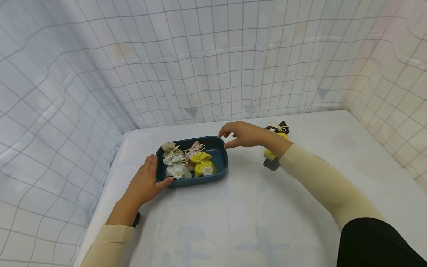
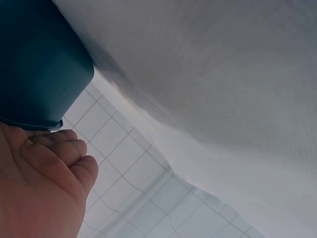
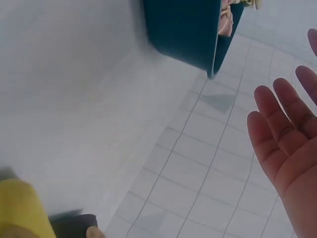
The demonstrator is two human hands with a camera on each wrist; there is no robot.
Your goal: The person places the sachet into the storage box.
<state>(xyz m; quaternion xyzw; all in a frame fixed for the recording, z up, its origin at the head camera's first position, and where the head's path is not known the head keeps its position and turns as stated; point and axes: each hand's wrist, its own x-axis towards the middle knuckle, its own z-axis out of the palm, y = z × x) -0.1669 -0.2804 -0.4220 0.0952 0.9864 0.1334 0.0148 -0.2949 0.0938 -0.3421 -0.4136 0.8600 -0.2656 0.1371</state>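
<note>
A white curtain with a grey grid (image 1: 207, 66) fills the top and sides of the head view. Below it spreads a table (image 1: 213, 226) covered in white cloth.

Left of the frame's centre, a dark blue box (image 1: 198, 181) with rounded corners sits on the table. It looks smooth, stiff and perhaps a little slippery; its two short ends seem the best places to hold it. It holds four small cloth bags, and its right end is bare inside.

The left hand (image 1: 145, 178) lies along the box's left end, fingers extended, thumb over the near rim: a flat, open grip, bracing rather than clasping. The right hand (image 1: 245, 134) is by the box's far right corner, its grip loosely parted with nothing in it; whether its thumb touches the rim, I cannot tell.

Inside, the white bag (image 1: 171, 168) and yellow bag (image 1: 201, 168) lie in front, the beige bag (image 1: 170, 148) and pink bag (image 1: 188, 157) behind. All look light, soft and squashable, easiest to pinch at the tied neck. Right of centre, partly hidden by the right forearm, are a second yellow bag (image 1: 269, 154) and a dark bag (image 1: 283, 128).

Smallest are the white flowers (image 1: 208, 170) on the bags, probably delicate.
</note>
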